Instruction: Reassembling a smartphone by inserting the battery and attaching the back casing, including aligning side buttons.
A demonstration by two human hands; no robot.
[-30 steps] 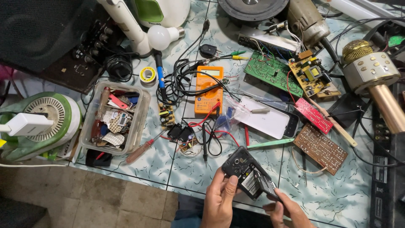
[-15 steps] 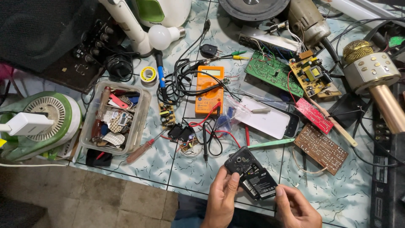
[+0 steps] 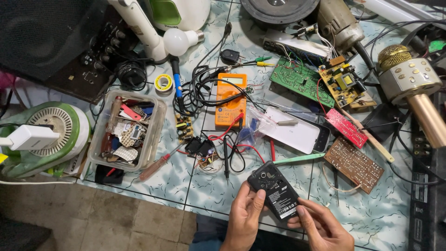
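Head view: my left hand (image 3: 245, 218) clamps the black phone (image 3: 274, 189) at its lower-left edge while my right hand (image 3: 325, 228) pinches its lower end from five o'clock, the phone's long axis running eleven to five, low over the table (image 3: 186, 186).

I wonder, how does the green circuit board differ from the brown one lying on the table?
The green circuit board lies far from the hands, beside the yellow board, with wires attached. The brown circuit board lies nearer the right hand, shows a dotted surface, and looks smaller. Both are flat rectangles lying askew on the tiled table.
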